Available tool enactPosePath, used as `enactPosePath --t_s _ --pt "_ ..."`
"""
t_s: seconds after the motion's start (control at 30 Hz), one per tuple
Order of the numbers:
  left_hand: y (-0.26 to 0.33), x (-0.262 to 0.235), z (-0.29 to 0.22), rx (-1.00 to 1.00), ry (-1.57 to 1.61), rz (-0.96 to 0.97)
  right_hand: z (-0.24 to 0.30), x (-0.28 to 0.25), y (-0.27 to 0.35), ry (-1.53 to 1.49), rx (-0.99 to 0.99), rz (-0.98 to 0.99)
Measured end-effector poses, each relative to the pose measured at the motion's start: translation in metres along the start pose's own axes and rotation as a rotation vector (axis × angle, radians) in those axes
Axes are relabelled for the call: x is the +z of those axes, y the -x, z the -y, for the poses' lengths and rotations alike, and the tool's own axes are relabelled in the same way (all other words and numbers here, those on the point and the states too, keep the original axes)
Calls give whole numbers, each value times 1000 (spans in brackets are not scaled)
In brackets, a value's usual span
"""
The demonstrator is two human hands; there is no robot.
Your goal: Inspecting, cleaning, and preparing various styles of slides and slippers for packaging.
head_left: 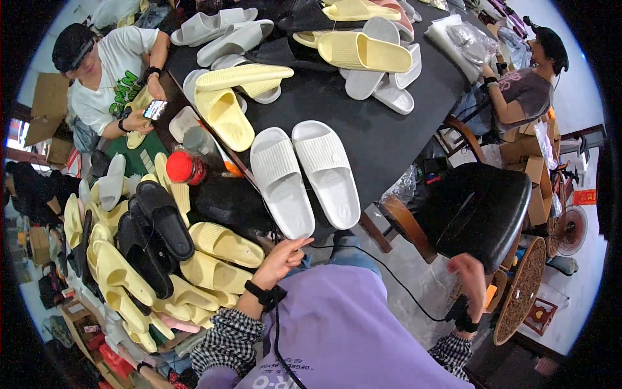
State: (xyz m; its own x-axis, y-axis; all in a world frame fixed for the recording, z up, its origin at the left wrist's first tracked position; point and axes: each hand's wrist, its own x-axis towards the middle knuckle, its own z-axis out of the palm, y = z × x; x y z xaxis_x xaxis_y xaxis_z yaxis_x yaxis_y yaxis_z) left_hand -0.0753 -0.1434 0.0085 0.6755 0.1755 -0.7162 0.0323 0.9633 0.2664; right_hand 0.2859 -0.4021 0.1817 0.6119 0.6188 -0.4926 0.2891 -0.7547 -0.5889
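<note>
Table: ahead of the person, centre.
Pair of slippers: side by side on the table's near edge.
Left hand: just below that pair.
Right hand: well right, beside the chair.
Heap of slippers: left of the table.
Bottle: at the table's left edge.

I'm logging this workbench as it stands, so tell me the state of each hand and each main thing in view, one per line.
left hand: open, empty, fingertips near the white slides' heels
right hand: lowered beside the chair, grip unclear
pair of white slides: side by side, soles down, at the table edge
black chair: unoccupied
red-capped bottle: capped
yellow slides on the floor: heaped loosely with black ones
</note>
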Motion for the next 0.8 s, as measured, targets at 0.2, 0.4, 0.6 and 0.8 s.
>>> enactPosePath --t_s 0.2,0.4,0.6,0.8 --pt "-14 -10 21 48 218 17 -11 81 -32 137 -41 404" --pt "-11 8 21 97 366 -4 -19 135 -68 58 -119 658" --pt "-14 25 19 162 414 7 -9 180 -87 6 -235 855" --pt "-29 35 19 215 422 28 15 221 -91 -68 -277 979"
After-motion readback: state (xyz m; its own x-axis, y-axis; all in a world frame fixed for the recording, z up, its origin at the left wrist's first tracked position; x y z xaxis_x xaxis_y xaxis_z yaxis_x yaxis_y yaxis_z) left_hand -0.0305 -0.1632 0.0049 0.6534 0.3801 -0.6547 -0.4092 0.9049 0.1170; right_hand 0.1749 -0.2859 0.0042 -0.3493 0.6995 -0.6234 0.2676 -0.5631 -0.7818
